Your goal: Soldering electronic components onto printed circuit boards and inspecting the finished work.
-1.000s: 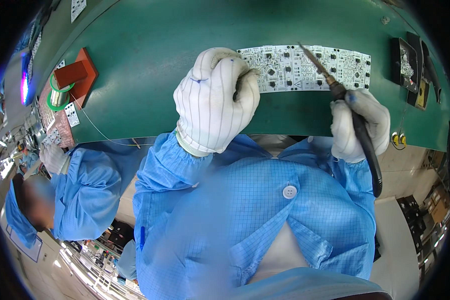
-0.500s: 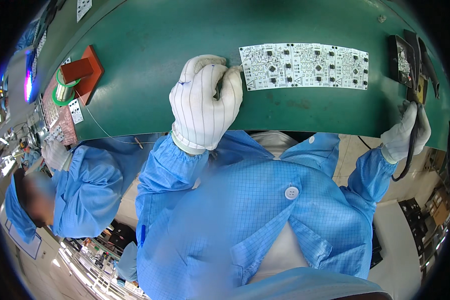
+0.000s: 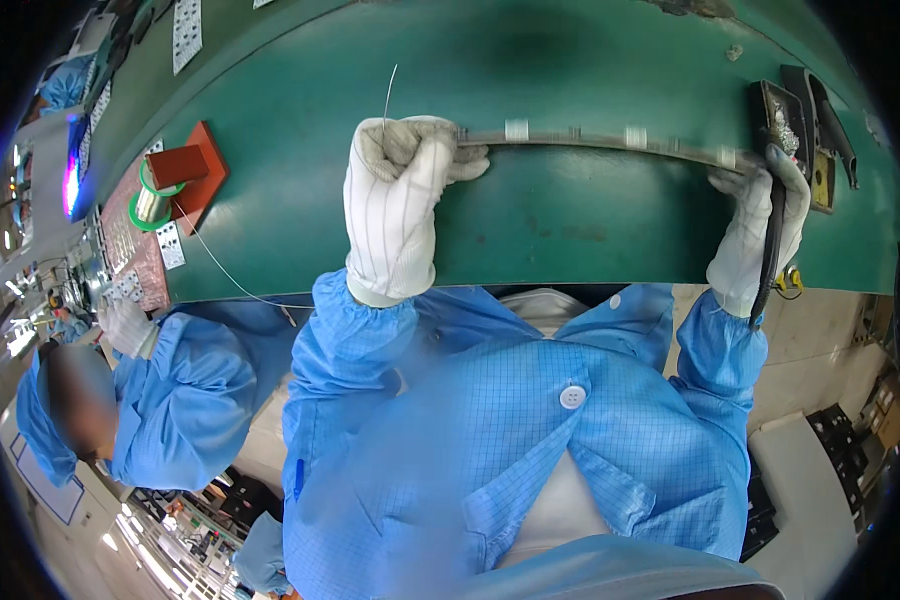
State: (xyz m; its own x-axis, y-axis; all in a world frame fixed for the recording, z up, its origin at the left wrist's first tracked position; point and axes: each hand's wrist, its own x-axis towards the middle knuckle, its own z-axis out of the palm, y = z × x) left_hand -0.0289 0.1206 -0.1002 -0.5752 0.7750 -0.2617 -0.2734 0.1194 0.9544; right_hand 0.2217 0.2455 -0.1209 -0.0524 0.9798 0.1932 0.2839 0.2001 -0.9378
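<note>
A strip of joined circuit boards (image 3: 590,140) is tipped up so that its thin edge faces me, blurred by motion. My left hand (image 3: 395,215), in a white striped glove, is closed on the strip's left end. A thin solder wire (image 3: 390,95) sticks up from the same hand. At the strip's right end, the gloved fingers of my right hand (image 3: 745,230) pinch its edge. A black cable (image 3: 771,245) runs down along this hand; whatever tool is at its upper end cannot be made out.
A green-rimmed solder spool (image 3: 152,203) sits on a red-brown stand (image 3: 210,180) at left, its wire trailing toward me. Right of the green table (image 3: 570,230) are an open black box (image 3: 782,120) with silvery bits and a black holder (image 3: 835,135). A co-worker (image 3: 190,390) sits at left.
The board strip has gone from lying flat to standing edge-on, gripped at both ends. My right hand has come left and up from the holder, with the cable along it.
</note>
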